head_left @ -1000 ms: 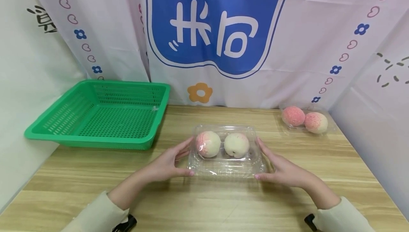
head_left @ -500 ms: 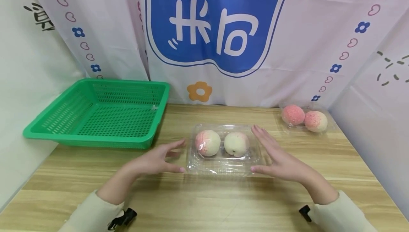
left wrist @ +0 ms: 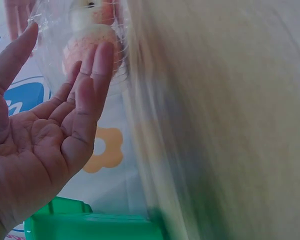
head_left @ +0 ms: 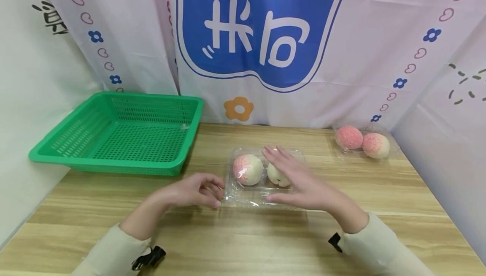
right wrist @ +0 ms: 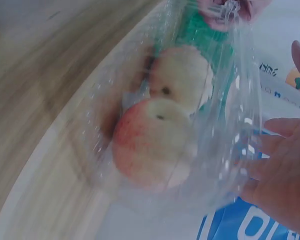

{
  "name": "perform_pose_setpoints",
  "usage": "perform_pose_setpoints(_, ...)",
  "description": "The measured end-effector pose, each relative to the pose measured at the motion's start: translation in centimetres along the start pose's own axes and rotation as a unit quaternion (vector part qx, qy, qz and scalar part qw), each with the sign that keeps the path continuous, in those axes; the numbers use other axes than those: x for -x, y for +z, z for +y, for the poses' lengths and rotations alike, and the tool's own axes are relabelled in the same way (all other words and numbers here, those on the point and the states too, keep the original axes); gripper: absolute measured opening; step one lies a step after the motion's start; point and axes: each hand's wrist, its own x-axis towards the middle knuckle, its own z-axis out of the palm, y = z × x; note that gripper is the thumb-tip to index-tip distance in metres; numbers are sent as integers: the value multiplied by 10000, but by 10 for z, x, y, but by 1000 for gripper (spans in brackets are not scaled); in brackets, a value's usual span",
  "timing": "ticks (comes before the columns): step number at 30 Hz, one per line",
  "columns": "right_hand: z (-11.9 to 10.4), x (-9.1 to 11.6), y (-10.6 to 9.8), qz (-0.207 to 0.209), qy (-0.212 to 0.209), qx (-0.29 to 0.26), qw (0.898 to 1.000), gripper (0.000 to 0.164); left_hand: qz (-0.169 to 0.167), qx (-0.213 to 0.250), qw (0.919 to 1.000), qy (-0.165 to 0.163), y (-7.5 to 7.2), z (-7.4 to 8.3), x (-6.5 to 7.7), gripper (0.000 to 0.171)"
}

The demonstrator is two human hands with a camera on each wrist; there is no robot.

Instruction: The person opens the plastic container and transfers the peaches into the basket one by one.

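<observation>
A clear plastic clamshell box [head_left: 247,200] lies on the wooden table, its lid down over two peaches. The left peach [head_left: 248,170] is pink and cream; the paler right peach [head_left: 276,176] is partly covered by my right hand [head_left: 305,183]. That hand reaches over the box's right half with straight fingers; whether it touches the lid cannot be told. Close beside the box's left edge is my left hand [head_left: 193,191], its fingers loosely bent. In the left wrist view its palm [left wrist: 45,140] faces up with nothing in it.
A green plastic basket [head_left: 108,164] with a mesh bottom stands at the back left. Another clear box at the back right holds a pink peach [head_left: 349,137] and a pink-and-cream peach [head_left: 376,145]. A printed cloth [head_left: 303,103] hangs behind the table.
My left hand has come away from the box's left side and its fingers have bent. The right hand has left the box's right side and moved leftward over it. The box stays in place.
</observation>
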Motion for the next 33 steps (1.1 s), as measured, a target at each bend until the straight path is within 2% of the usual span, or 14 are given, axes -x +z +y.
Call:
perform_pose_setpoints(6,-8,-15,14,-184,-163,-64,9997,98,-83,173,9998,-74,2,-1,-4,39)
perform_pose_setpoints(12,-11,-25,25,-297,-376,-82,9988,95,-66,-34,9999,-88,1,0,-8,32)
perform_pose_setpoints(19,-16,-32,34,-442,-445,260,9977,95,-45,124,9995,-294,2,0,-13,27)
perform_pose_setpoints(29,-21,-38,42,-454,-373,758,9954,92,-151,103,9996,-234,1,-2,-18,21)
perform_pose_setpoints(33,-22,-40,45,-452,-365,1112,9921,92,-166,99,9995,-233,0,-2,-19,20)
